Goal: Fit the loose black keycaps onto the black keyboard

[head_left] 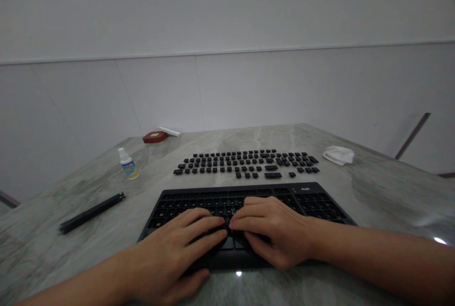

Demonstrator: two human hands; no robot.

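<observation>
Black keyboard [231,254], directly under the fingers. Left hand [183,242]: fingers extended, thumb apart; right hand [273,228]: fingers bunched and curled; whether either pinches anything cannot be told. Straight, even fingertip pressure seems advisable. Beyond the fingers, loose keycaps [270,168] lie in rows on the worktop [213,141].

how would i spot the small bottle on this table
On the grey marbled table, find the black keyboard. Look left of the rows of loose keycaps beyond it: a small bottle stands there. It is white with a blue and yellow label, unlike the long black item in front and the reddish-brown case behind.
</observation>
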